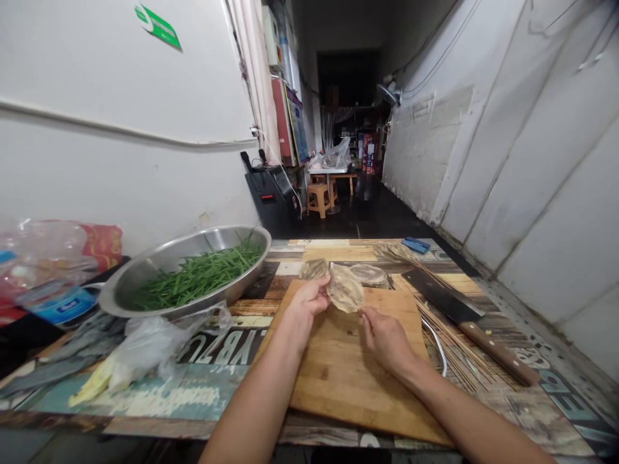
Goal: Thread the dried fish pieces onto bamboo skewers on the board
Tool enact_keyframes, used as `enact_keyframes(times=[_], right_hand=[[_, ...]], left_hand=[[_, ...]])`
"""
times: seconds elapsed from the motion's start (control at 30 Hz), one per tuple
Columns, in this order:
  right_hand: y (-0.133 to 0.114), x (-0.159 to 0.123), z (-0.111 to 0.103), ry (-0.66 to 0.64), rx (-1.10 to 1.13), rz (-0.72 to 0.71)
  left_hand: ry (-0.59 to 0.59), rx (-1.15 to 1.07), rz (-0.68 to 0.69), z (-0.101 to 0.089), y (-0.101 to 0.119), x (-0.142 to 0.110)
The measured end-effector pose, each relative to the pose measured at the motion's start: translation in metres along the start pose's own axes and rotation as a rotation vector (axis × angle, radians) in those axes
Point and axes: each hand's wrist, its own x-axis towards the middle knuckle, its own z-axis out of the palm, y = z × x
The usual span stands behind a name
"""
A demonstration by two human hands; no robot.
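My left hand (312, 296) pinches the left edge of a thin, flat, roundish beige food piece (345, 289), raised over the far part of a wooden cutting board (353, 380). At the piece's lower right edge, my right hand (387, 338) is closed with the fingertips together; what they hold is too small to make out. Similar flat pieces, one at the left (313, 268) and one at the right (368, 275), lie just beyond the board. Thin wooden skewers (459, 351) are spread to the right of the board, beside a cleaver (442, 296) with a wooden handle.
A wide steel bowl (113, 290) of cut green stalks (203, 277) stands on the left. Nearer me lies a crumpled clear plastic bag (149, 348). More skewered flat pieces (394, 251) and a blue object (416, 245) are at the table's far right. Beyond are stools (318, 198).
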Motion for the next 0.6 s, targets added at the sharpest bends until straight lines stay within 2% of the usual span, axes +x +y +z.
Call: enact_keyframes(times=[0.1,0.27,0.6], right_hand=[[0.003,0.001,0.001,-0.02,-0.012,0.013],[0.007,0.002,0.005,-0.041,0.0,0.002],[0.007,0.004,0.004,-0.026,0.053,-0.025]], left_hand=[[0.051,0.054,-0.014,0.004,0.003,-0.007],[0.07,0.074,-0.037,0.01,0.007,-0.015],[0.063,0.052,-0.035,0.014,0.0,-0.01]])
